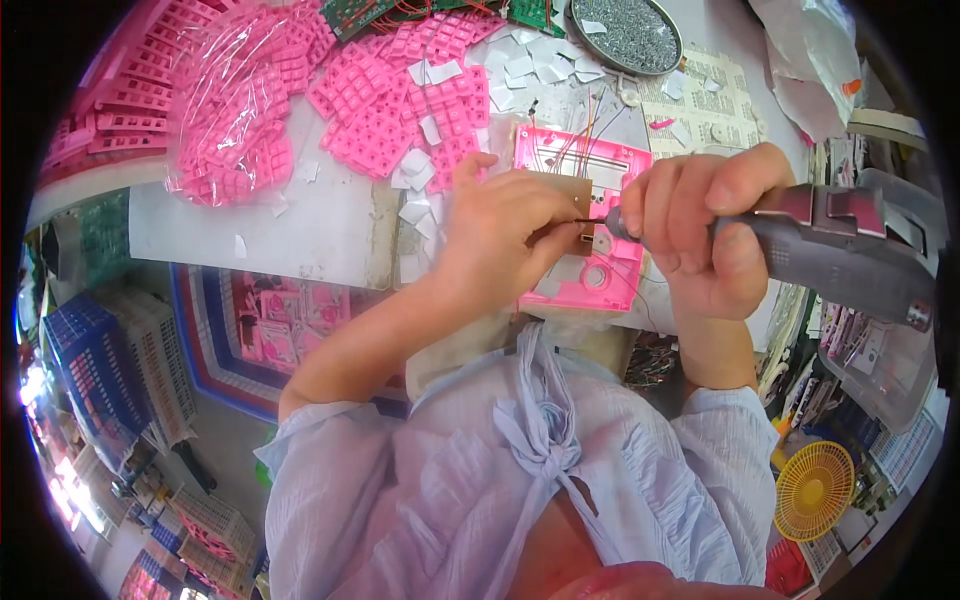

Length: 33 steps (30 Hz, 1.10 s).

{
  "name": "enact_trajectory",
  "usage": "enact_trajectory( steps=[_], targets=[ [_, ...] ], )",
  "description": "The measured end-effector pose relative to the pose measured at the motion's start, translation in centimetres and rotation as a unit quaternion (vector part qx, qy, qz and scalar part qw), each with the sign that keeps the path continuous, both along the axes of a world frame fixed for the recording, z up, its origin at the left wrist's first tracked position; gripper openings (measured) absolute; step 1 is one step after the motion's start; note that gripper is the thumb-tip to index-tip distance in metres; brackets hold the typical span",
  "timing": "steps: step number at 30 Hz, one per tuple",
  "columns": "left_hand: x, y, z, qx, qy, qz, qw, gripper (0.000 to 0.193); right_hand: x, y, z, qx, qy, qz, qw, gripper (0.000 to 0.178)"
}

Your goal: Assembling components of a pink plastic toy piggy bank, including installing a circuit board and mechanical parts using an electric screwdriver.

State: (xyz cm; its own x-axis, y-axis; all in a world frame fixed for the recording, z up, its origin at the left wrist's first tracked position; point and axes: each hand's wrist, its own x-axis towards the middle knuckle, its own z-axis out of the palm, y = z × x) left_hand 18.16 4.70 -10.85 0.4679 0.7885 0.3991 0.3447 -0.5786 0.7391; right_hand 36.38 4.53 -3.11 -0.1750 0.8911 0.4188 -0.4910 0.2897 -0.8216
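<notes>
- One grey power driver (835, 255) wrapped in right hand (715, 225); left hand (500, 230) pinches by bit (594, 221), pinched item hidden.
- Pink housing (570, 294) beneath, on table (225, 235) — likely fastening; next calls for square, steady bit.

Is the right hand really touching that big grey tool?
Touching. The head view shows it plainly: the right hand is wrapped around the front part of the grey tool.

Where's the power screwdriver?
In the head view, right of centre: the grey power screwdriver is in the right hand, its bit near the brown board.
</notes>
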Motion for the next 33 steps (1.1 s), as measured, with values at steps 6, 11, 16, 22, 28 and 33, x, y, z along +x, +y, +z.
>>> enact_trajectory(
  steps=[6, 11, 16, 22, 28, 33],
  targets=[
    [1.0, 7.8, 2.5, 0.004, 0.043, -0.198, 0.979, 0.02, 1.3, 0.1, -0.4, -0.004, 0.023, -0.026, 0.999, 0.025],
    [9.9, 20.1, 1.4, 0.162, 0.324, 0.06, 0.93, 0.017, -0.6, 0.5, -1.8, -0.015, 0.021, -0.005, 1.0, 0.023],
    [14.0, 22.3, -3.2, 0.18, 0.334, 0.01, 0.925, 0.018, -0.5, -1.0, -2.5, -0.048, 0.033, 0.027, 0.998, 0.022],
    [12.9, 22.0, -4.1, 0.267, 0.322, 0.036, 0.908, 0.018, -2.0, -1.9, -2.2, -0.057, -0.074, -0.002, 0.996, 0.024],
    [12.4, 21.8, -4.3, 0.272, 0.326, 0.039, 0.904, 0.018, -2.7, -2.4, -2.9, -0.032, -0.119, -0.001, 0.992, 0.024],
    [12.2, 20.9, -2.3, 0.182, 0.232, 0.042, 0.955, 0.017, -2.7, -2.1, -2.8, -0.019, -0.145, 0.047, 0.988, 0.026]
  ],
)
